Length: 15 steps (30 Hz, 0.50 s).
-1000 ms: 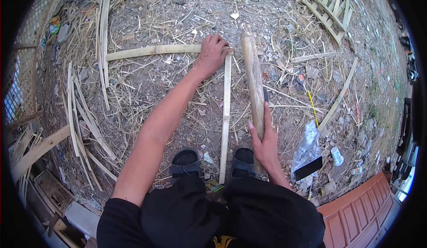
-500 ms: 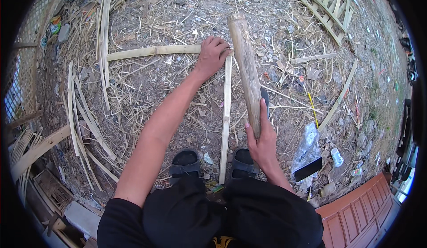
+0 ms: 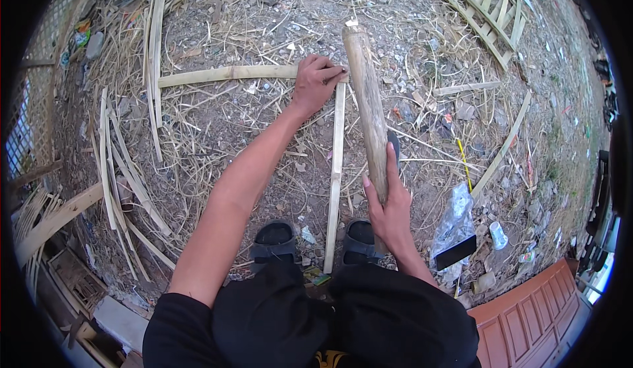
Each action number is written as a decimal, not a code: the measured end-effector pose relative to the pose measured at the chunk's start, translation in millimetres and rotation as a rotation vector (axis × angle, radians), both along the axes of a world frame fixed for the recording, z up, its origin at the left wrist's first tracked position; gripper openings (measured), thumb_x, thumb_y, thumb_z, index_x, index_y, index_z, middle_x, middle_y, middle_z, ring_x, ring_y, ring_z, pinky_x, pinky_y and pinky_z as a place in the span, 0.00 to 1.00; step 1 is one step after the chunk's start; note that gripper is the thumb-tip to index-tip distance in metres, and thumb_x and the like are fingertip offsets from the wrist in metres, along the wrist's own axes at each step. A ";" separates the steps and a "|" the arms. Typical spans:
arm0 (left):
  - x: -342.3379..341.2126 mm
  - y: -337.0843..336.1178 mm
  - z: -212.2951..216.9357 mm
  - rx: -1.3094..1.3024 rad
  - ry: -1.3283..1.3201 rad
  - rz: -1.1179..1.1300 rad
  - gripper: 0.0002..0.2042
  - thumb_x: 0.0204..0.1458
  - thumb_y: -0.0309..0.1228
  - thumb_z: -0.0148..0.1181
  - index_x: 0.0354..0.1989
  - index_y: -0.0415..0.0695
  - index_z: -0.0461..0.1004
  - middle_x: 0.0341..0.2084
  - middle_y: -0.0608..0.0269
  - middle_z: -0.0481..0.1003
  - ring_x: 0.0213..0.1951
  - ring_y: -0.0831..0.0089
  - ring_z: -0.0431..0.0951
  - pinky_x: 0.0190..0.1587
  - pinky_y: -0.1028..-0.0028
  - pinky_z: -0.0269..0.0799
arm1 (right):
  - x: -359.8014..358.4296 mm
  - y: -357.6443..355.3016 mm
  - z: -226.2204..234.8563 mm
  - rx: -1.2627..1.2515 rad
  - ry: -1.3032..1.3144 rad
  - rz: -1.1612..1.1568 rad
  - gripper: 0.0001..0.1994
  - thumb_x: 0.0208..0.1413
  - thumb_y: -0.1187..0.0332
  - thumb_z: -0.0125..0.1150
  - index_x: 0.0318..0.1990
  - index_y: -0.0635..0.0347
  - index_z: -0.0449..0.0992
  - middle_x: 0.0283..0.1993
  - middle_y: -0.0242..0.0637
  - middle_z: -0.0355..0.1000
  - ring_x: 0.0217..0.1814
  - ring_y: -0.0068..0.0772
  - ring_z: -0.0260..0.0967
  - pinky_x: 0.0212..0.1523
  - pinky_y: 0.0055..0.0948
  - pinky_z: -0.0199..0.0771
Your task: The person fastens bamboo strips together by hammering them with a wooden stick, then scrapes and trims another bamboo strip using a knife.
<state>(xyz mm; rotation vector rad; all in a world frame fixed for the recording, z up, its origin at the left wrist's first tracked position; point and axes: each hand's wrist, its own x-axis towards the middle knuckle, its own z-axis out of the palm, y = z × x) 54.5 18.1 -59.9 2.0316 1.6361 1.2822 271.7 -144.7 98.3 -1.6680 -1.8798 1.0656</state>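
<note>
My left hand [image 3: 315, 86] is closed at the right end of a flat bamboo strip [image 3: 224, 74] that lies crosswise. Something small and dark, perhaps a nail, shows at the fingertips. Under that end sits the far end of a second bamboo strip [image 3: 336, 163], which runs toward me between my feet. My right hand [image 3: 391, 215] grips the near end of a thick wooden club [image 3: 367, 97]. The club points away from me, its far end just right of the joined strips and apart from my left fingers.
Loose bamboo strips [image 3: 156, 51] lie on the left, and a slatted lattice panel [image 3: 484, 12] at the far right. Right of my feet are a phone [image 3: 456, 252] on a plastic bag [image 3: 455, 213], a white cup [image 3: 498, 234] and a brown panelled door [image 3: 527, 315]. Straw-like shavings cover the ground.
The club has shifted slightly to the right, its far end now a little farther from my left hand. My left fingertips have drawn into a pinch; the strips stay put.
</note>
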 end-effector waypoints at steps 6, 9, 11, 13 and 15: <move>-2.3 1.1 -5.3 0.026 0.010 -0.042 0.09 0.45 0.25 0.71 0.36 0.47 0.84 0.29 0.66 0.76 0.41 0.63 0.75 0.48 0.63 0.67 | 1.5 -6.3 -5.7 -0.127 -0.027 -0.030 0.38 0.63 0.68 0.59 0.77 0.51 0.47 0.55 0.65 0.73 0.54 0.57 0.77 0.53 0.43 0.74; 1.9 1.6 -4.9 0.067 0.037 -0.051 0.08 0.45 0.23 0.70 0.34 0.46 0.83 0.29 0.66 0.76 0.42 0.63 0.74 0.49 0.62 0.67 | 3.6 -6.1 -10.8 -0.076 -0.019 -0.016 0.38 0.64 0.67 0.59 0.78 0.48 0.46 0.46 0.64 0.75 0.45 0.64 0.77 0.46 0.48 0.76; 0.6 1.9 -5.6 0.095 0.054 -0.053 0.06 0.46 0.25 0.70 0.34 0.46 0.83 0.29 0.66 0.76 0.41 0.64 0.74 0.47 0.63 0.67 | 2.5 -4.9 -12.3 -0.067 -0.015 -0.012 0.38 0.64 0.67 0.58 0.78 0.48 0.46 0.48 0.64 0.75 0.47 0.64 0.77 0.47 0.48 0.75; -1.0 1.5 -5.9 0.125 0.070 -0.054 0.05 0.47 0.27 0.70 0.34 0.47 0.84 0.29 0.67 0.75 0.40 0.65 0.73 0.45 0.64 0.67 | 0.3 -4.2 -9.9 -0.055 -0.012 -0.009 0.38 0.64 0.68 0.58 0.78 0.48 0.46 0.48 0.64 0.75 0.47 0.64 0.76 0.47 0.48 0.75; -3.2 0.4 -5.8 0.107 0.070 -0.060 0.06 0.48 0.28 0.70 0.34 0.47 0.84 0.30 0.66 0.76 0.41 0.65 0.73 0.46 0.64 0.67 | -0.9 -4.0 -9.4 -0.042 -0.008 -0.006 0.38 0.64 0.68 0.58 0.78 0.48 0.46 0.48 0.64 0.74 0.48 0.64 0.76 0.47 0.48 0.75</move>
